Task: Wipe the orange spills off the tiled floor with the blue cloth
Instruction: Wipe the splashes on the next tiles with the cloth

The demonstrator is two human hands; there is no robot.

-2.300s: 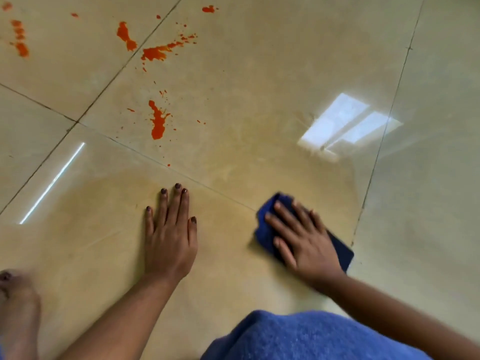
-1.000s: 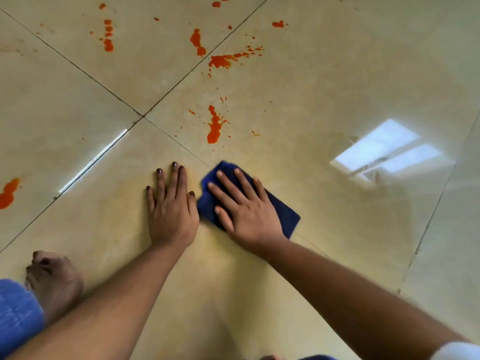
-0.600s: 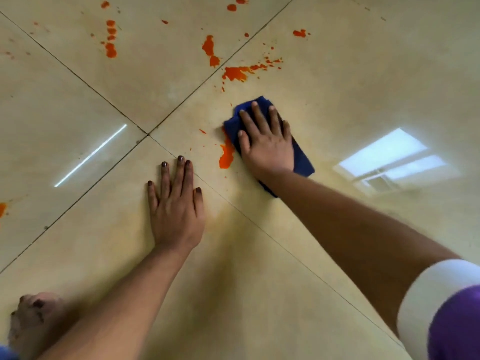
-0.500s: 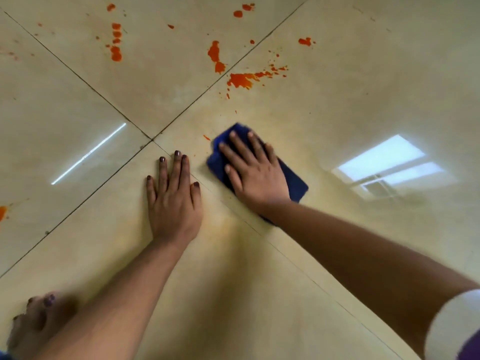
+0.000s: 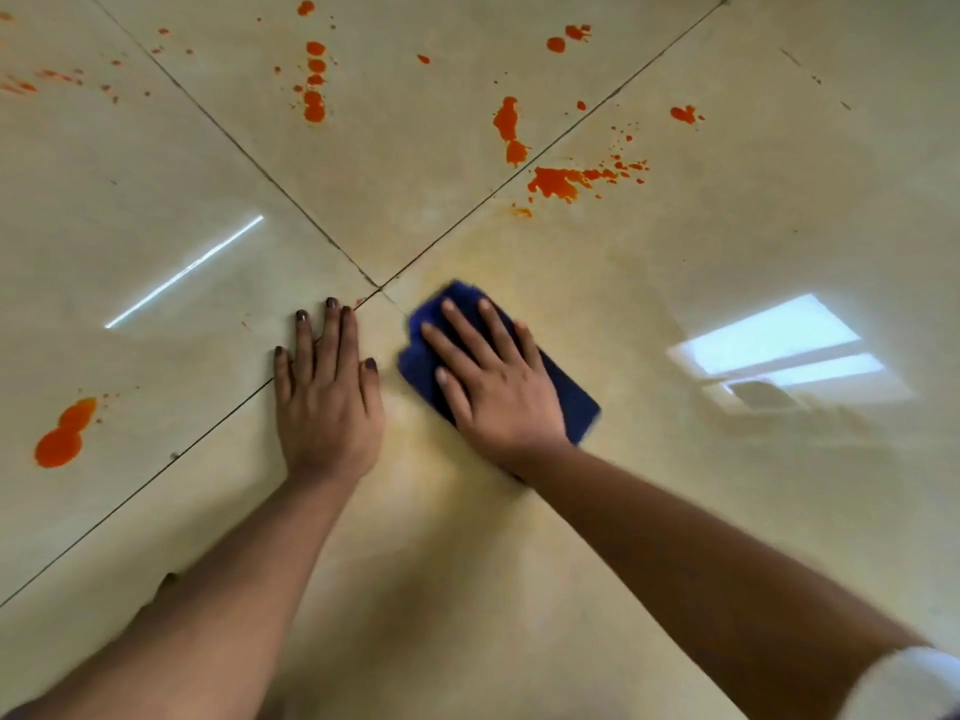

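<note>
The cloth (image 5: 563, 389), folded into a dark blue pad, lies flat on the floor (image 5: 727, 252) just right of the point where four tiles meet, and is pinned there under the right hand (image 5: 493, 381). The step in hand is judged to be a wiping stroke over the near tile, where only a faint yellowish film is seen around the cloth and no solid orange is left. Much of the task is judged undone: a large splash (image 5: 556, 181) lies farther up the same tile, drops (image 5: 511, 129) and a dotted trail (image 5: 314, 88) mark the far tile, and a blob (image 5: 65, 439) sits well off to the left. The next move is judged to call for the cloth to be pushed forward to the large splash, with pressure kept on it so the spill is lifted and not smeared.

The right hand is laid palm-down on the cloth with fingers spread; nothing is clenched, the cloth is merely pressed. The left hand (image 5: 324, 397) is planted flat on the bare tile beside the cloth, fingers together, holding nothing, seemingly as a prop. Both forearms are stretched forward.
</note>
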